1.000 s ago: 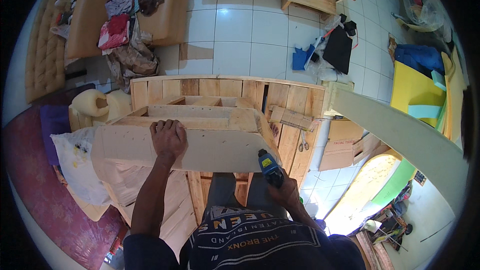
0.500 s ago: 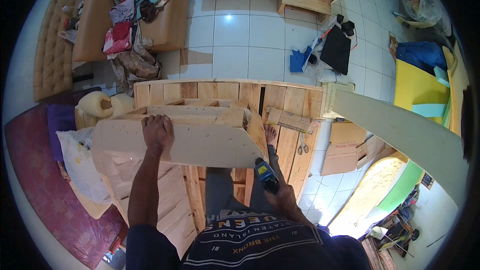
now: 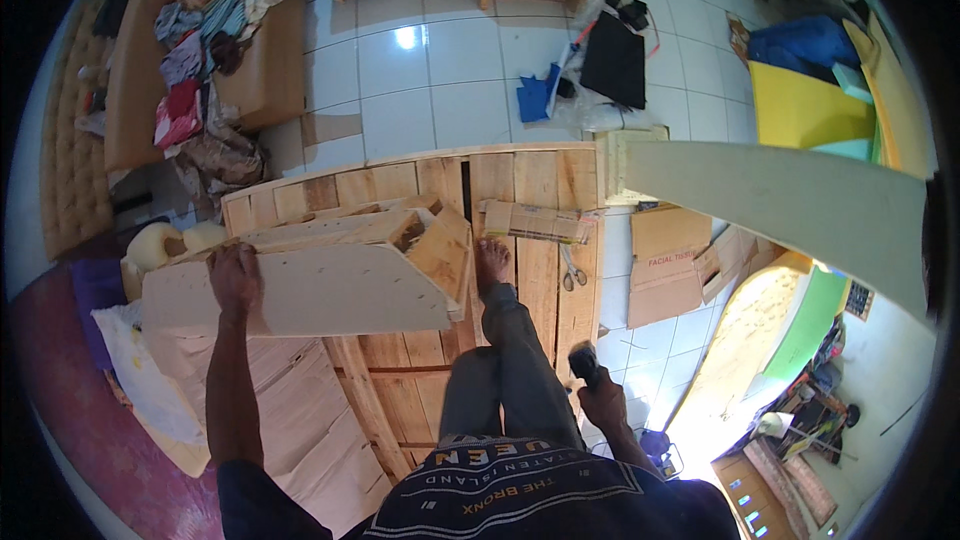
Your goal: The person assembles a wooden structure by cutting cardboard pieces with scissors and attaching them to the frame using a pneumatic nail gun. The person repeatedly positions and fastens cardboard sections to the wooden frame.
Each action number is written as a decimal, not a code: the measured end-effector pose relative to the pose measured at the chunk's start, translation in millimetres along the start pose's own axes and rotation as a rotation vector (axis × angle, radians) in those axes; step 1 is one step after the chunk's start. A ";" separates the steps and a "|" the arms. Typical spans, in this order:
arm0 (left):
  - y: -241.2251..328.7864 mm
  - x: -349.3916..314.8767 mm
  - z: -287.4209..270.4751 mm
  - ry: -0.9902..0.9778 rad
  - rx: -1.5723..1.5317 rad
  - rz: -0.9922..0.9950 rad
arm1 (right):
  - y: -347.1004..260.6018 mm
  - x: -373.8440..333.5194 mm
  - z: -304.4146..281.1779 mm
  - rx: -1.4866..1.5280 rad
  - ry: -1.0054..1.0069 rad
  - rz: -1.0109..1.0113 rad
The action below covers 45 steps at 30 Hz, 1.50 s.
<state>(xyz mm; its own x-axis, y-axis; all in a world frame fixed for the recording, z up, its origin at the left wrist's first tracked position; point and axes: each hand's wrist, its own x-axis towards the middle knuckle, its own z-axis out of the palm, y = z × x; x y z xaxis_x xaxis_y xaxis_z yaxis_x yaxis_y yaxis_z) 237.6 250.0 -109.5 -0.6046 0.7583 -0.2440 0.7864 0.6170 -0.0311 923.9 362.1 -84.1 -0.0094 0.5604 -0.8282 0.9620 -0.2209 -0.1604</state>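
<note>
My left hand (image 3: 235,278) grips the upper edge of a wooden frame (image 3: 330,290) faced with grey-brown cardboard, fingers curled over its top. Dark fastener marks dot the cardboard near its slanted right end, where bare wood shows. In my right hand (image 3: 604,402), away from the frame at the right of my legs, is a dark staple gun (image 3: 583,364), its nose pointing up and away from me. The frame rests above a slatted wooden platform (image 3: 480,310); its underside is hidden. Below it lies another cardboard-covered section (image 3: 310,420).
Scissors (image 3: 572,272) and a folded cardboard strip (image 3: 535,221) lie on the slats by my bare foot. Flattened cardboard (image 3: 665,260) is on the tiles to the right, below a long pale panel (image 3: 780,200). A clothes-strewn brown sofa (image 3: 265,70) stands far left.
The staple gun has come off the frame's right corner and moved right and toward me. My left hand keeps its grip; the frame and surroundings sit further left in view, and the frame looks turned slightly.
</note>
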 end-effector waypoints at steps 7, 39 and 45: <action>56.2 -31.5 42.1 0.218 0.110 -0.207 | 139.5 -28.3 31.4 -0.154 -0.219 0.261; 702.1 -179.9 675.4 -0.191 -0.810 -0.852 | 558.0 -3.0 274.2 0.657 -0.059 0.560; 657.8 -134.9 664.9 -0.541 -0.867 -0.810 | 540.7 -4.0 314.8 0.773 -0.154 0.602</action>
<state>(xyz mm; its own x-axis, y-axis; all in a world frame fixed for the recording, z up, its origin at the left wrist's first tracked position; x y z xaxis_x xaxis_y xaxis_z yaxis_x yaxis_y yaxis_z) 920.8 413.5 -741.5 -0.5784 0.0546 -0.8139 -0.2352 0.9442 0.2305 1358.2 -10.9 -336.6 0.3341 0.0860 -0.9386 0.3756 -0.9255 0.0489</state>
